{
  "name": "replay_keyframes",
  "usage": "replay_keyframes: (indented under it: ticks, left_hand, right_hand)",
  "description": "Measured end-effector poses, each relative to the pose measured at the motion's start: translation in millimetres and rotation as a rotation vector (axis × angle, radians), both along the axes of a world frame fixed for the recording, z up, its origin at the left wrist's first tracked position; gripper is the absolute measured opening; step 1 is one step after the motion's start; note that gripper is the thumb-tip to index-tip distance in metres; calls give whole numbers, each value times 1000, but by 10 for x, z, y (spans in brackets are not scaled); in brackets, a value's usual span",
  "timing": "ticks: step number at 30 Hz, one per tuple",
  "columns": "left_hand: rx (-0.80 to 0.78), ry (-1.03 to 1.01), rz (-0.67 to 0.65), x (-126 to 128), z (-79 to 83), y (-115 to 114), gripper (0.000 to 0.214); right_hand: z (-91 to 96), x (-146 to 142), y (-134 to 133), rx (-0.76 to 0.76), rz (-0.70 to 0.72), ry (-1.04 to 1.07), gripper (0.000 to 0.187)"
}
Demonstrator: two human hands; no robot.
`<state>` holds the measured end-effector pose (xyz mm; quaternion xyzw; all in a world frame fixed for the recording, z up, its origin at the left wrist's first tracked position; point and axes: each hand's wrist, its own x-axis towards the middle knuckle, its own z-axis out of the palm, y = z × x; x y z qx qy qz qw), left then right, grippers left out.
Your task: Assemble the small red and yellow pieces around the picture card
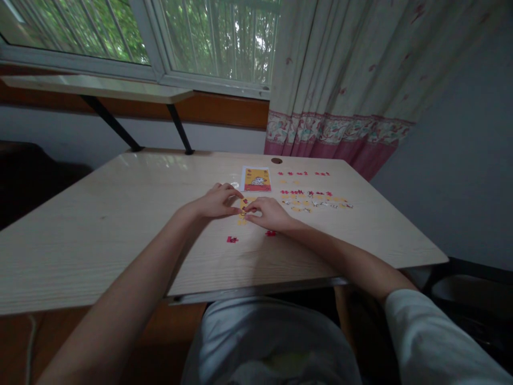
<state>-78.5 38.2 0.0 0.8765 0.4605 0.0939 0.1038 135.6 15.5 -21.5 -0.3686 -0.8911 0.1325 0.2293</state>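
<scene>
A small, partly joined yellow jigsaw puzzle (242,220) lies flat on the table between my hands. My left hand (218,202) is at its left side, with thumb and index finger touching the pieces' edge. From the right, my right hand (270,213) pinches a small puzzle piece against the joined part; the fingers hide most of that piece. Nearer to me lie a red puzzle piece (232,239) with dark marks and another red piece (271,233), the second just below my right wrist. Beyond my hands is a picture card (257,179) showing a white animal on yellow and red.
Loose red pieces (304,173) form a row at the back right. Closer rows hold red, yellow and white pieces (316,202). A raised shelf (100,88) on black legs stands at the back left, below the window. A curtain (336,80) hangs behind the table (120,230).
</scene>
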Motion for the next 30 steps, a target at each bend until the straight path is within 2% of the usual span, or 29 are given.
replay_keyframes:
  ticks: [9, 20, 30]
  left_hand:
    - [18, -8, -6, 1, -10, 9, 50]
    - [17, 19, -23, -17, -62, 52, 50]
    - [23, 49, -1, 19, -8, 11, 48]
  right_hand:
    - [33, 6, -30, 83, 81, -87, 20]
    - [80, 8, -81, 139, 70, -178, 22]
    - [101, 11, -124, 210, 67, -265, 26]
